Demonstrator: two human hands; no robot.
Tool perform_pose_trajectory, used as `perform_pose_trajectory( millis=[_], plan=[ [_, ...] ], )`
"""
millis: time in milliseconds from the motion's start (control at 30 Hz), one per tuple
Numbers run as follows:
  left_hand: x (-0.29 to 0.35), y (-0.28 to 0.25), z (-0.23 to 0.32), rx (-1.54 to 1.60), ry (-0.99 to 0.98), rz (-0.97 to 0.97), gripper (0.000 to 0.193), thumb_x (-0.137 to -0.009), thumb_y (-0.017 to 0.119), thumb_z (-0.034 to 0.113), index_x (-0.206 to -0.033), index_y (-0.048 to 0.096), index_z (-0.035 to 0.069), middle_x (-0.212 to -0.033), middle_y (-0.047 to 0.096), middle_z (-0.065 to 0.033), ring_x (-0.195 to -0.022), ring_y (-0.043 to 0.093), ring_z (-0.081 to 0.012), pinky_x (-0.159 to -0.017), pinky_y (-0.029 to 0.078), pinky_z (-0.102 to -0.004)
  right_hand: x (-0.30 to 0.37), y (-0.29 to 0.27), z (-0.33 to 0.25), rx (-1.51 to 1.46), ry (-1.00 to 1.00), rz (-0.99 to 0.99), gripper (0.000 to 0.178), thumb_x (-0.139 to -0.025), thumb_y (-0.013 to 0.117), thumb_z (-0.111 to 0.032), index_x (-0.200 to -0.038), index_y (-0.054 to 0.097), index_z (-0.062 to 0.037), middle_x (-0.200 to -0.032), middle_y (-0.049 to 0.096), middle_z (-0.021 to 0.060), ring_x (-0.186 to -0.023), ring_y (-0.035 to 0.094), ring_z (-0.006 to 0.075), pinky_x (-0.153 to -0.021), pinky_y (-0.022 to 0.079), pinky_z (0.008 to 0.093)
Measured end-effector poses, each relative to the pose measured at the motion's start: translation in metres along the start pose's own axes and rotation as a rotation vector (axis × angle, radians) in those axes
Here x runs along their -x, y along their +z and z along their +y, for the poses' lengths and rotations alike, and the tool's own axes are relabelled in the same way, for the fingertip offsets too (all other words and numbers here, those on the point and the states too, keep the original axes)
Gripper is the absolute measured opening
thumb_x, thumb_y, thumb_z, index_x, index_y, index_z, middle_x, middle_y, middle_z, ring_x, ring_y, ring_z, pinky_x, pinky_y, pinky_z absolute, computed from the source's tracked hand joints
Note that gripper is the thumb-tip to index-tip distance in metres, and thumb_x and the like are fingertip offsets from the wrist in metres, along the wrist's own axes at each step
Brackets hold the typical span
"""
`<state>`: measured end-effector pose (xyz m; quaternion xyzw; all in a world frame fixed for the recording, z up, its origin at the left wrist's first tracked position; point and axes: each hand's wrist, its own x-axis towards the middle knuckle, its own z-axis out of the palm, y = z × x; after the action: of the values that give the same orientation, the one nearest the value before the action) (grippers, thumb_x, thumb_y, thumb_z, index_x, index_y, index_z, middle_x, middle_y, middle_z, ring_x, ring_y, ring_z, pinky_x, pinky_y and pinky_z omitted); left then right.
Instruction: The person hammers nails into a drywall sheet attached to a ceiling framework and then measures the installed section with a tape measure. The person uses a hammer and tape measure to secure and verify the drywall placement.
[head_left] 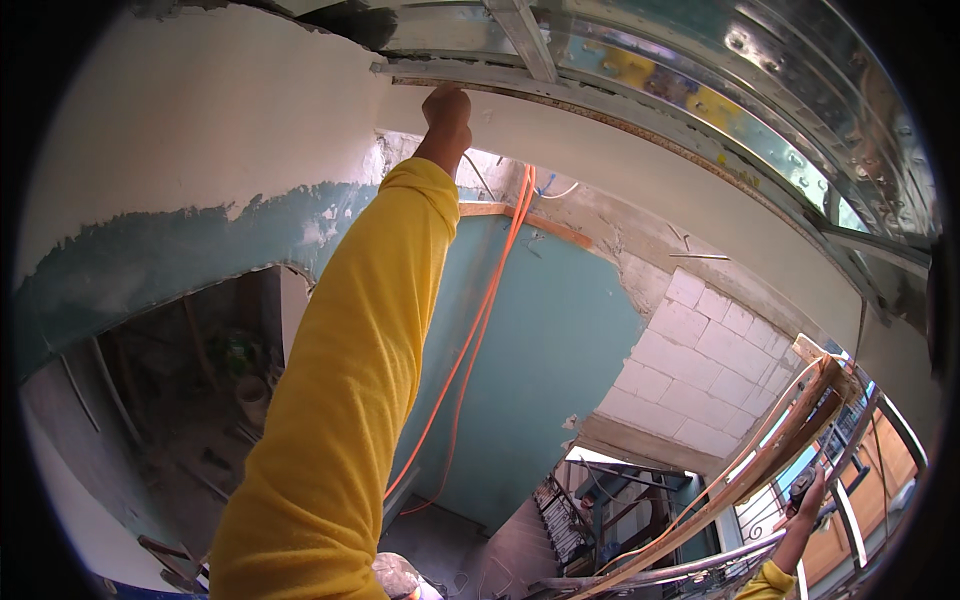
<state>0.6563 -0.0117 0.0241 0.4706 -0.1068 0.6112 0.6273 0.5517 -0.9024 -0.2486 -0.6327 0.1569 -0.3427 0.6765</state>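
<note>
My left hand is raised at the far end of my yellow-sleeved arm. Its fingers are closed in a fist against the lower edge of the metal ceiling frame. What they grip, if anything, is hidden. A narrow, speckled brownish strip runs along that edge, to the right of the fist. Low at the right, my right hand is closed around a dark, rounded, hand-sized tool, whose exact kind I cannot make out.
Orange cables hang before a teal wall. White blockwork stands to the right. A wooden post slants near my right arm, beside metal bars. A dark opening with a bucket lies at the left.
</note>
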Motion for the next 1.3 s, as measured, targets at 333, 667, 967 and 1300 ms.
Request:
perform_pose_trajectory(
  millis=[333,667,967,1300],
  plan=[
    [-0.026,-0.019,-0.038,-0.155,0.037,-0.064,0.044,-0.081,0.079,0.018,-0.121,0.065,0.005,-0.124,0.065,-0.0174,-0.119,0.061,-0.0355,-0.105,0.049,-0.0447,-0.017,0.01,-0.036,0.039,-0.054,0.04,0.043,-0.091,0.055,-0.064,-0.084,0.055,-0.0221,-0.058,0.051,-0.0047,-0.038,0.045,0.0099,-0.032,0.031,0.0234],
    [-0.166,-0.102,-0.106,-0.311,0.413,-0.466,0.044,-0.092,0.063,-0.002,-0.135,0.059,0.005,-0.141,0.055,-0.0129,-0.13,0.056,-0.0252,-0.102,0.051,-0.0356,-0.01,0.077,-0.082,-0.057,-0.095,-0.055,0.035,-0.092,0.06,-0.053,-0.089,0.06,-0.0185,-0.065,0.056,-0.0027,-0.051,0.053,0.0092,-0.04,0.035,0.026],
    [-0.177,-0.109,-0.131,-0.444,0.529,-0.447,0.038,-0.101,0.057,0.012,-0.138,0.057,0.007,-0.143,0.051,-0.0086,-0.135,0.047,-0.0188,-0.103,0.045,-0.0291,-0.064,0.088,-0.123,-0.083,0.001,0.026,0.036,-0.092,0.059,-0.053,-0.097,0.06,-0.018,-0.069,0.056,-0.0008,-0.054,0.054,0.0133,-0.045,0.038,0.029],
    [-0.164,-0.113,-0.122,-0.869,0.949,-0.384,0.039,-0.095,0.06,0.0,-0.135,0.059,0.0,-0.136,0.059,-0.0205,-0.126,0.057,-0.0341,-0.107,0.048,-0.0375,-0.113,0.085,-0.15,-0.028,0.02,0.094,0.033,-0.092,0.055,-0.053,-0.097,0.059,-0.0203,-0.079,0.056,0.001,-0.068,0.054,0.0158,-0.054,0.042,0.0335]
  ],
)
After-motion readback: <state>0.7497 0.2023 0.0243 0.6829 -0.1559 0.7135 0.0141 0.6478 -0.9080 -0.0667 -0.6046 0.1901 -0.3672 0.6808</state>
